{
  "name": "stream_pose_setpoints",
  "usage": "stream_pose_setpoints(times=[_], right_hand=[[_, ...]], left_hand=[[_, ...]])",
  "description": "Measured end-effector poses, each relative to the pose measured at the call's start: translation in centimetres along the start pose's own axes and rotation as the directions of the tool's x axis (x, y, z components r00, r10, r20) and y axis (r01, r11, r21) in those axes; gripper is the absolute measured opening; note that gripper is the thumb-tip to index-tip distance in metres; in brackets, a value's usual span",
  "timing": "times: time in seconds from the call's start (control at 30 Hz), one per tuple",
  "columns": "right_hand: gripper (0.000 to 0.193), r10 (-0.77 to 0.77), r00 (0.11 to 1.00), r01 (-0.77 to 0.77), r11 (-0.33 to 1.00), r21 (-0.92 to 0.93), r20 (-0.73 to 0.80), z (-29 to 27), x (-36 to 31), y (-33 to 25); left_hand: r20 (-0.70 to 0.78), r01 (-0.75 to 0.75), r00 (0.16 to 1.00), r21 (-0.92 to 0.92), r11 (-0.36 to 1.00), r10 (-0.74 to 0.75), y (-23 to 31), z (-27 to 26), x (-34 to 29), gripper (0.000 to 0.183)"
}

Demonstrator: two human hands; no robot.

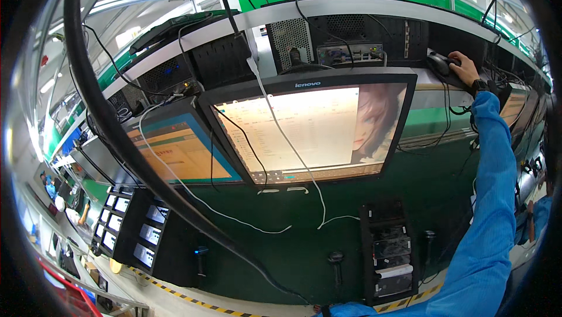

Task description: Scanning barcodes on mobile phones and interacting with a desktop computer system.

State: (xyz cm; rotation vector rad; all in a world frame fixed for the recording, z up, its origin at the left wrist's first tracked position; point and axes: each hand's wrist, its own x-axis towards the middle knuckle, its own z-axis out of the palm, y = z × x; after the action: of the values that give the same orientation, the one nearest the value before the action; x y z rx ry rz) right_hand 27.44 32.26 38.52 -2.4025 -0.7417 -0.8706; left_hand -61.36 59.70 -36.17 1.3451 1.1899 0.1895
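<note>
My right hand (464, 70) is stretched far up to the shelf at the upper right. It is closed over a black computer mouse (438, 62), its fingers resting on the mouse's right side. At the bottom edge only a sliver of my left hand (317, 309) shows, beside a dark cuff and blue sleeve; its fingers are hidden. A large monitor (293, 135) stands in the middle, its screen lit with a pale window beside a picture. Below it, a black slotted tray (367, 258) holds several dark flat devices and one white piece.
A second monitor (181, 150) leans at the left. Black racks (170, 258) hold several lit phones. Handheld scanners (335, 261) stand on the green mat (263, 258). A thick black cable (111, 118) crosses the view; white cables (281, 124) hang over the screen. Computer cases (293, 39) fill the shelf.
</note>
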Motion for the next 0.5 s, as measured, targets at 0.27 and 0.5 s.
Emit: stream_pose_setpoints(times=[0.27, 0.5], right_hand=[[0.038, 0.031, 0.999, -0.031, 1.0, -0.004, 0.009, 0.1, -0.3, 0.3], [0.04, -0.001, 1.0, 0.001, 0.999, -0.038, -0.01, -0.3, -0.4, 0.2]], left_hand=[[0.004, 0.0, 1.0, 0.002, 1.0, 0.0, 0.2, -0.2, -0.3, 0.024], [0.013, 0.001, 1.0, -0.023, 1.0, -0.001, -1.6, 0.2, -1.0, 0.024]])
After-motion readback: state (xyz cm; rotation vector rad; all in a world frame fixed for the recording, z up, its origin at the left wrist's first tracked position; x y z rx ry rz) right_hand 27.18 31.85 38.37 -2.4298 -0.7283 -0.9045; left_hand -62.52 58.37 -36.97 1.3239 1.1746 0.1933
